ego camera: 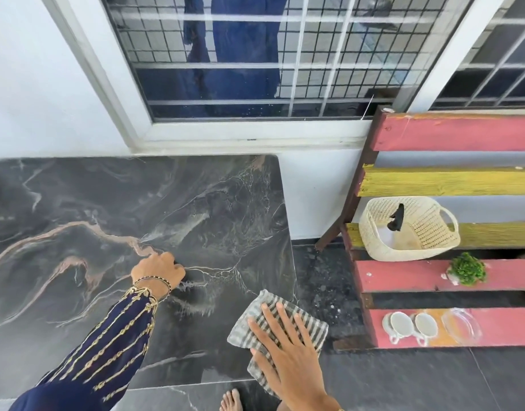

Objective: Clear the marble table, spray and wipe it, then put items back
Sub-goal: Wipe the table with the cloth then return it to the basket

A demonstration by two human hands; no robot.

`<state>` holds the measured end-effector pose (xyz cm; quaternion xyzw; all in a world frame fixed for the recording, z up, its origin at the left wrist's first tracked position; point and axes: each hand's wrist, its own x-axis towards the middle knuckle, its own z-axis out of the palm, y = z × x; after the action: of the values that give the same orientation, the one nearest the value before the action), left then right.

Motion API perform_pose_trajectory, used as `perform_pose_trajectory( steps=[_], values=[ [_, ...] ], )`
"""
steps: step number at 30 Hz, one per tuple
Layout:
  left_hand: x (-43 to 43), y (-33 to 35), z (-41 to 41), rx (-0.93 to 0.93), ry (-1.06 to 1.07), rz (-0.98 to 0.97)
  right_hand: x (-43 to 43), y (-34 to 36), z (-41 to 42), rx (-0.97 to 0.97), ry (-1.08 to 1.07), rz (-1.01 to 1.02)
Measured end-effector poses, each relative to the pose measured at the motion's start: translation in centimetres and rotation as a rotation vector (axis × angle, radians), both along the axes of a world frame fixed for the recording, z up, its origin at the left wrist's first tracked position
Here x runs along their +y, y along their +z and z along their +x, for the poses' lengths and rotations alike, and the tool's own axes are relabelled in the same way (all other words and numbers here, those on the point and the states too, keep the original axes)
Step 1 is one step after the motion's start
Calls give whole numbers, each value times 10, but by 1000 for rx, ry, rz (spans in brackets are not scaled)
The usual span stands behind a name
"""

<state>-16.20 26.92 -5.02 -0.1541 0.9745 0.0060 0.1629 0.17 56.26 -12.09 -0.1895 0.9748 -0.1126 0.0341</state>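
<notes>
Wiping is under way in the head view: right hand (287,355) lies flat, fingers spread, pressing a grey-striped folded cloth (277,330) at the near right corner of the dark veined marble table (107,203). Left hand (159,269), loosely curled, rests on the slab holding nothing. Overhanging the edge, the cloth could slip off. Two white cups (412,326), a clear glass dish (461,324), a cream woven basket (409,229) and a small green plant (467,268) wait on the painted slatted bench (450,133); nothing blocks the table.

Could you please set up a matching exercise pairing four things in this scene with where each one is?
Things:
1. striped cloth
2. woven basket
3. two white cups
4. small green plant

Places:
A. lowest red slat
B. yellow slat
C. under the right hand, at the marble table corner
D. middle red slat

Pairs: 1-C, 2-B, 3-A, 4-D
</notes>
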Motion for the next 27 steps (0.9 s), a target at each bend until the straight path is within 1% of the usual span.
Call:
perform_pose_trajectory(
  steps=[5, 8, 11, 14, 17, 20, 23, 27],
  values=[
    [-1, 1, -8, -13, -4, -34, -18, 1, 4, 1, -2, 12],
    [-5, 5, -13, -53, -13, -17, -48, 1, 10, -25, 22, -8],
    [-7, 14, -17, -95, -21, 19, -85, 5, 14, -90, 48, -19],
    [-10, 18, -19, -121, -23, 60, -118, 6, 16, -141, 133, -5],
    [-13, 17, -17, -111, -37, 87, -141, 4, 14, -138, 252, 34],
    [-14, 16, -11, -85, -48, 100, -135, 8, 9, -130, 348, 81],
    [-15, 13, -5, -68, -55, 94, -108, 11, 7, -85, 413, 112],
    [-14, 10, -6, -73, -103, 56, -59, 9, 10, -33, 245, 67]
  ],
)
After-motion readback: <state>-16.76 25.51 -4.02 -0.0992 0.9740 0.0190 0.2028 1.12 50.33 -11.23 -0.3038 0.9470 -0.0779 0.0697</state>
